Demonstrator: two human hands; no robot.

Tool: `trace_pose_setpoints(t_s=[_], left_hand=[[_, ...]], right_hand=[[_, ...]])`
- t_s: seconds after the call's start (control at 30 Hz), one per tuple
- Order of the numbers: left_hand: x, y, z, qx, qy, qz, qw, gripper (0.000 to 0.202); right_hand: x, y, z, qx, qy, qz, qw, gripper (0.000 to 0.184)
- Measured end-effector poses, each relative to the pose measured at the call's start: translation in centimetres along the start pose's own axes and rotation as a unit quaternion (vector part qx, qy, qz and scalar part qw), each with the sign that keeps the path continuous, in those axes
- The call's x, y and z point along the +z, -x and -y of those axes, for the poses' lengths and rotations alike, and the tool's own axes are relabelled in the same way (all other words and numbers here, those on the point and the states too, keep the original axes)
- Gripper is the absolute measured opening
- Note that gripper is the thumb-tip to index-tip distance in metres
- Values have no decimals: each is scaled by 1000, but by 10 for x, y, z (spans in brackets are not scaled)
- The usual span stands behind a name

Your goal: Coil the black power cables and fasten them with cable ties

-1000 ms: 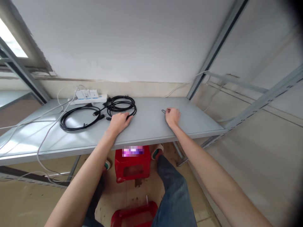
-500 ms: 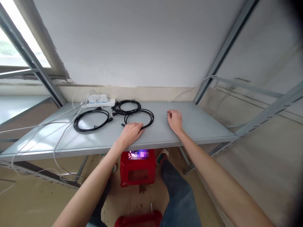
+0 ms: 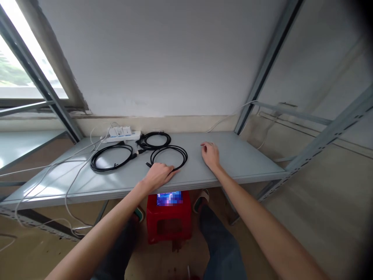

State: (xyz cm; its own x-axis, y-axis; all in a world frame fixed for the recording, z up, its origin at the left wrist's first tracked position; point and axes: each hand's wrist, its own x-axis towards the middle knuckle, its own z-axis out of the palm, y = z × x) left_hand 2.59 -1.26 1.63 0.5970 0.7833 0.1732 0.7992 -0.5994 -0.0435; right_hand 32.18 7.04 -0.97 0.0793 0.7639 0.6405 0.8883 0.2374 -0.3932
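Observation:
My left hand rests on the near edge of a black cable coil, fingers closed over the cable on the grey metal shelf. My right hand sits to the right of that coil, fingers curled with the tips on the shelf; whatever they pinch is too small to make out. A second black coil lies behind the first. A third, larger coil is at the left.
A white power strip with plugs sits at the back left, and white cords trail off the shelf's left front. Slanted metal struts frame the shelf. A red stool and my legs are below.
My left hand has dragged one black coil out of the stacked pair toward the front edge. The small black thing by my right fingertips no longer shows. The view shifted left and up.

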Motion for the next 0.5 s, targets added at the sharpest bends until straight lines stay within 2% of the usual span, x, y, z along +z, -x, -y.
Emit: trace_pose_setpoints(t_s=[0.1,0.2,0.37,0.5], left_hand=[[-5,-8,-2,-2,-31,1,1000,58],[-15,-27,-7,0,-44,-13,999,56],[-31,-81,-20,18,-64,-47,997,60],[-27,-132,-23,26,-69,-60,995,61]], right_hand=[[-3,0,1,32,-14,-32,999,33],[-6,2,0,80,-27,-96,992,33],[-7,3,-3,158,-84,-171,969,37],[-5,3,-5,145,-109,-199,963,35]])
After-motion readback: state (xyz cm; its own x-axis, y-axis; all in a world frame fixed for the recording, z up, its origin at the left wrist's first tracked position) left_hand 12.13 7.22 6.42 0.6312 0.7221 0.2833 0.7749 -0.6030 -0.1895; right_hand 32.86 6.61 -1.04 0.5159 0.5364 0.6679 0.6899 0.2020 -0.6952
